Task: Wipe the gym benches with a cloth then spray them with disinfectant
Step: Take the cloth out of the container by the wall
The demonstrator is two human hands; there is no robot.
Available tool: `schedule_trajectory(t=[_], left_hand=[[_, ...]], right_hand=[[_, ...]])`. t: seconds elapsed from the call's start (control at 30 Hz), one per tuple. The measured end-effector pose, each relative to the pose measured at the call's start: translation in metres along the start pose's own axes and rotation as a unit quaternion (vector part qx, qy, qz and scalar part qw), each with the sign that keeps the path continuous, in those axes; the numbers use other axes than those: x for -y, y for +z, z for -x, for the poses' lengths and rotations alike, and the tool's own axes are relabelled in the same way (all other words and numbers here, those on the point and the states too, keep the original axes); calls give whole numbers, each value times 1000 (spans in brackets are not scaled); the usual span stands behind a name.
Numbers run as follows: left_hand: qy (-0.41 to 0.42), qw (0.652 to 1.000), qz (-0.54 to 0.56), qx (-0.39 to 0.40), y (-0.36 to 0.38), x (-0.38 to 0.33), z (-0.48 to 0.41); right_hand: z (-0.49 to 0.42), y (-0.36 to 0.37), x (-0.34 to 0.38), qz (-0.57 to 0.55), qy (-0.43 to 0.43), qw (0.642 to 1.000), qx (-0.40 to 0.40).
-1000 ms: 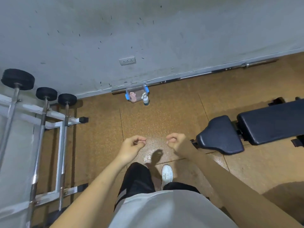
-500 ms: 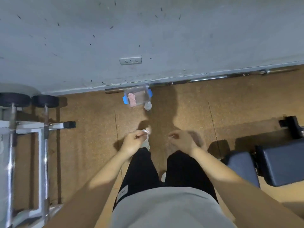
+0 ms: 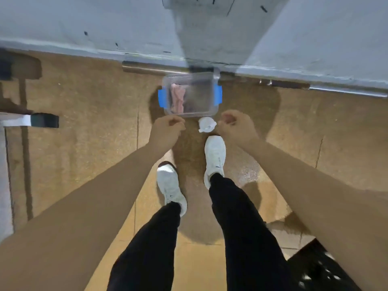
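The person stood at the foot of the wall, looking straight down at a clear plastic container (image 3: 190, 95) with blue clips on its two short sides, which sat on the brown floor (image 3: 94, 133) just in front of a metal bar (image 3: 151, 68) running along the wall's base. A pink cloth (image 3: 178, 97) lay bunched inside the container, against its left end. Just in front of the container, between the two hands, stood a white spray bottle (image 3: 206, 124), seen from above so that only its cap and nozzle showed.

The left hand (image 3: 167, 129) hung near the container's front left corner with its fingers (image 3: 175, 122) curled loosely into the palm, holding nothing. The right hand (image 3: 235, 126) was just beside the bottle, its fingers likewise curled in and empty. Neither hand touched the cloth or the bottle. No bench was in view, so the wiping had probably not begun.

The cloth looked soft and light; it would likely crumple and drape when lifted, so a pinch on the top of the bunch should bring it all out, and the open container leaves it free to reach. The bottle seemed small and rigid, probably light, its plastic possibly slick; the surest hold would be around the body below the nozzle, and a careless knock could tip it. How full it was could not be told.
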State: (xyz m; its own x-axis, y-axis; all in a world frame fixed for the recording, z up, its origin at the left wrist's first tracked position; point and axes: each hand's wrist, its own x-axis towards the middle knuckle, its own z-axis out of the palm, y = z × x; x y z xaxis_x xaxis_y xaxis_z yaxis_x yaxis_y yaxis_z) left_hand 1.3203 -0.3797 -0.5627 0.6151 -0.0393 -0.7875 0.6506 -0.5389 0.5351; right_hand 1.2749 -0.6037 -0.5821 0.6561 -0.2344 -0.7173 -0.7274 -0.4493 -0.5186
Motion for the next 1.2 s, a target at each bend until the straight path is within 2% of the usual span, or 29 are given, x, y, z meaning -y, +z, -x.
schedule_trajectory(t=[0.1, 0.2, 0.33, 0.4, 0.47, 0.57, 0.63, 0.8, 0.97, 1.1, 1.2], left_hand=[[26, 998, -49, 9, 30, 15, -93], [59, 991, -123, 0, 52, 29, -171], [95, 959, -266, 1, 69, 52, -254], [70, 936, -343, 27, 74, 64, -285], [19, 928, -368, 63, 81, 70, -308], [-39, 937, -336, 91, 90, 75, -328], [-47, 941, -324, 87, 92, 77, -335], [60, 954, -283, 74, 81, 82, -321], [163, 958, -226, 69, 69, 64, -259], [226, 957, -170, 64, 53, 34, -187], [224, 968, -97, 64, 43, 11, -134]], right_hand=[[-85, 16, -33, 8, 11, 1000, -12], [-153, 33, -64, 35, -23, 999, -18], [-217, 64, -99, 80, -45, 996, -6], [-231, 75, -109, 83, -39, 996, -1], [-236, 83, -116, 77, -46, 996, -13], [-237, 89, -122, 70, -60, 995, -27], [-236, 88, -123, 71, -60, 995, -28], [-230, 79, -117, 95, -47, 994, -14], [-202, 65, -98, 79, -44, 996, -11], [-158, 46, -68, -9, -43, 999, -20], [-112, 35, -38, -98, -52, 994, 14]])
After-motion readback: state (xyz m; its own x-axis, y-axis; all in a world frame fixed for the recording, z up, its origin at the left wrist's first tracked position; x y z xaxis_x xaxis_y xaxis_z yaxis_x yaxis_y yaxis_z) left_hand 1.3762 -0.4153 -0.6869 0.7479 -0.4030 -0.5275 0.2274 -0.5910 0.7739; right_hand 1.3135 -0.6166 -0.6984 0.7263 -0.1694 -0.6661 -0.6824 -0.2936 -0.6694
